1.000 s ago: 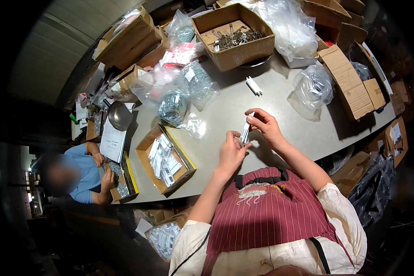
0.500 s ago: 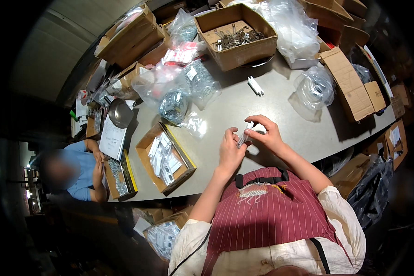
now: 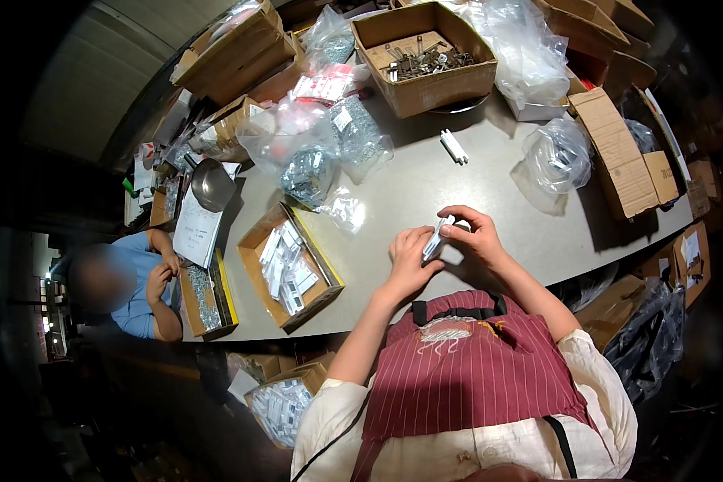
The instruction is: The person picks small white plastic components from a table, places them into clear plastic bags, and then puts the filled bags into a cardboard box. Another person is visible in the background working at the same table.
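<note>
A small white plastic part (image 3: 435, 238) is pinched between the left hand (image 3: 410, 259) and right hand (image 3: 471, 234) over the smooth grey tabletop (image 3: 490, 193), just right of the shallow cardboard tray (image 3: 291, 267) of white packets.

Red-striped apron (image 3: 490, 377), grey table (image 3: 426, 185), brown cardboard box (image 3: 426, 76), white part (image 3: 434, 239)

Grey worktable (image 3: 490, 193), dim surroundings.

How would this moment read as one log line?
left hand: grip on small white packet | right hand: grip on same packet | above grey table
</note>
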The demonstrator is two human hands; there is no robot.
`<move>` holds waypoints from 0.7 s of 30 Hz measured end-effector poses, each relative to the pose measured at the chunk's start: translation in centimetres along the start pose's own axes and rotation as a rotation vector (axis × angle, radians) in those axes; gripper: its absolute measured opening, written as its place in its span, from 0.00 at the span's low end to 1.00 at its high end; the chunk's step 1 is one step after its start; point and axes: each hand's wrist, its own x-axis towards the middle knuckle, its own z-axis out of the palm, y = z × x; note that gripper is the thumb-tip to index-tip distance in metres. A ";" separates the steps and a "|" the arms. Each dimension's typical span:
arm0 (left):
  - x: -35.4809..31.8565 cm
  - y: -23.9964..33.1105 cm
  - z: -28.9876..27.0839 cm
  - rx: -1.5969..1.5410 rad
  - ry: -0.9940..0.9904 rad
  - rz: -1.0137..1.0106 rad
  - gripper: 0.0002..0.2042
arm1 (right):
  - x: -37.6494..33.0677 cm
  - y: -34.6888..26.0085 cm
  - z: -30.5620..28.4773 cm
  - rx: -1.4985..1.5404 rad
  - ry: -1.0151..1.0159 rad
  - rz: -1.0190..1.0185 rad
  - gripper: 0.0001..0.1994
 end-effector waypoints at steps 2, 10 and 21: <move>0.3 -0.3 0.5 -0.034 0.023 0.001 0.30 | 0.1 0.3 -0.2 -0.034 0.017 -0.030 0.16; 0.8 -1.5 0.8 -0.111 0.132 0.092 0.11 | -0.2 0.1 -0.8 -0.118 0.137 -0.094 0.16; 2.0 2.6 -0.5 -0.253 0.179 -0.251 0.11 | -0.5 -2.0 -0.1 0.066 0.180 -0.125 0.15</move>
